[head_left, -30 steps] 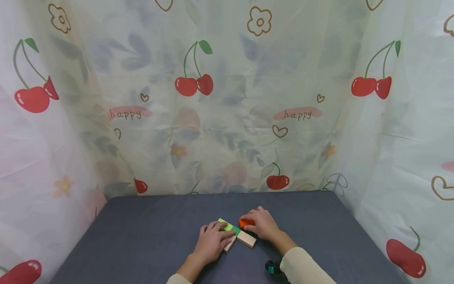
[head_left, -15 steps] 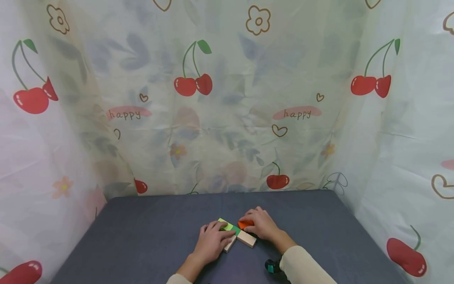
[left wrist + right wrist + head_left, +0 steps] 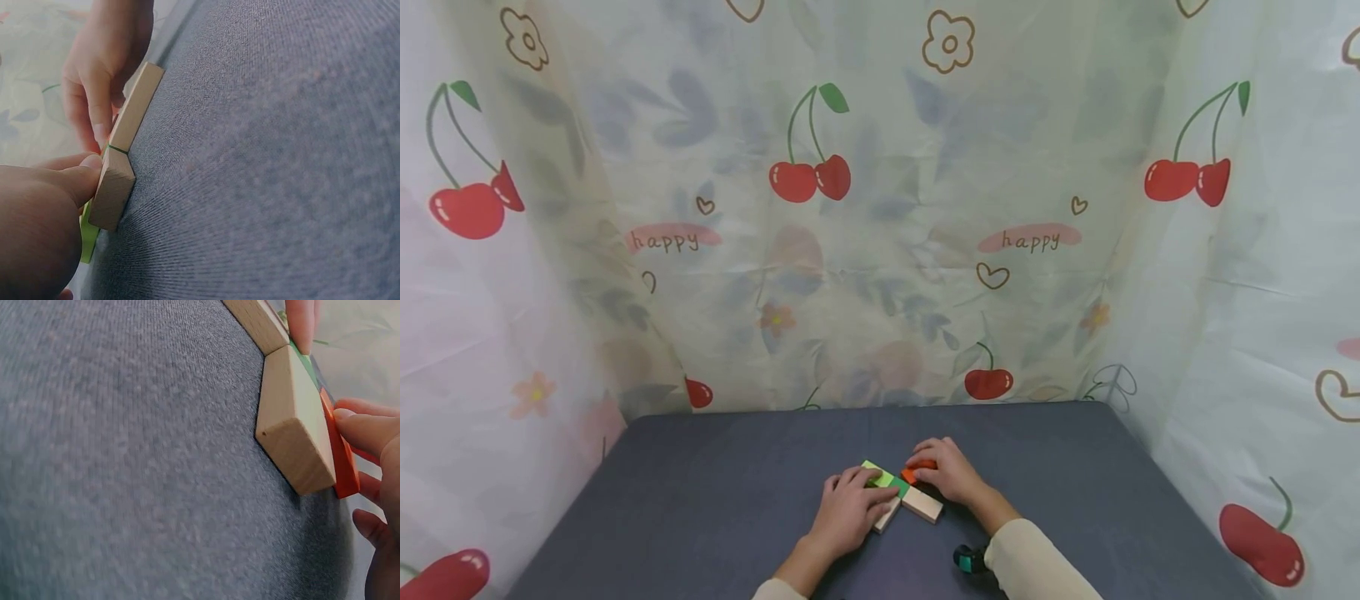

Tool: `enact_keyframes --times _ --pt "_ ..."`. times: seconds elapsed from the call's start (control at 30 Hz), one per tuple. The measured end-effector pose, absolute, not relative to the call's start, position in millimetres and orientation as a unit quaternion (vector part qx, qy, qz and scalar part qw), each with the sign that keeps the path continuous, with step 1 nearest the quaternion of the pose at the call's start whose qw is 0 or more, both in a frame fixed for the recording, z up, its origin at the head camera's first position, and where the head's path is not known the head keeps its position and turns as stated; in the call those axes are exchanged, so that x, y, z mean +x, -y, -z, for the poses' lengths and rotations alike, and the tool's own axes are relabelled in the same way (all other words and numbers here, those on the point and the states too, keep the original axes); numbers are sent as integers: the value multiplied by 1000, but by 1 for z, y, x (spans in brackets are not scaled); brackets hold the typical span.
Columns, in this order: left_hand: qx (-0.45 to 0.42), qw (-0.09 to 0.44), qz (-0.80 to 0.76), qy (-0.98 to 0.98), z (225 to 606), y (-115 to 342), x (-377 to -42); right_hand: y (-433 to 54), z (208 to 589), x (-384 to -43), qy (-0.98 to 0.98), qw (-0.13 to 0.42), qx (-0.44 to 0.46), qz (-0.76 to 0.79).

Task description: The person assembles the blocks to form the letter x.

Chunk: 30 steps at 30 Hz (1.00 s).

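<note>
My left hand (image 3: pixel 848 510) rests over a joined group of blocks, fingers fairly straight. Its fingertips press on a lime block (image 3: pixel 871 467) and a green block (image 3: pixel 901 487), while the thumb touches a plain wooden block (image 3: pixel 112 194). A second plain wooden block (image 3: pixel 922 504) extends to the right from the green one. With thumb and fingers, my right hand (image 3: pixel 953 475) pinches an orange block (image 3: pixel 340 450), partly hidden by those fingers in the head view. The orange block stands right by the green block, behind the second wooden one; whether they touch I cannot tell.
The blocks lie on a dark grey cloth-covered table (image 3: pixel 715 483). A printed curtain (image 3: pixel 880 333) closes off the back and both sides. On my right wrist sits a black band (image 3: pixel 970 559), low over the table.
My right hand has shifted the orange block slightly left, closer to the green block, and its wrist has moved a little left too. The left hand and the other blocks have stayed put.
</note>
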<state>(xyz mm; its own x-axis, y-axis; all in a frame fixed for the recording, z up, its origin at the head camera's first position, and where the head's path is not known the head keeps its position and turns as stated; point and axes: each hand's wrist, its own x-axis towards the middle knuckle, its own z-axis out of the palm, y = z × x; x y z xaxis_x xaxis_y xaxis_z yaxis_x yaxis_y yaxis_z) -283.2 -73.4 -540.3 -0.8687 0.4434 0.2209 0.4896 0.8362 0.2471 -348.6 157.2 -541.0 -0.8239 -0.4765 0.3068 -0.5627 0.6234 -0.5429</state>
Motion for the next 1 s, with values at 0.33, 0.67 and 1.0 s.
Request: enact_keyframes --times 0.33,0.67,1.0 --pt "-248 82 148 954 542 74 -282 -153 541 -350 887 51 294 -353" --pt "-254 92 161 949 542 74 -282 -147 533 -350 890 42 315 -329" --pt "-258 89 161 948 540 75 -281 -144 531 -350 894 28 299 -333"
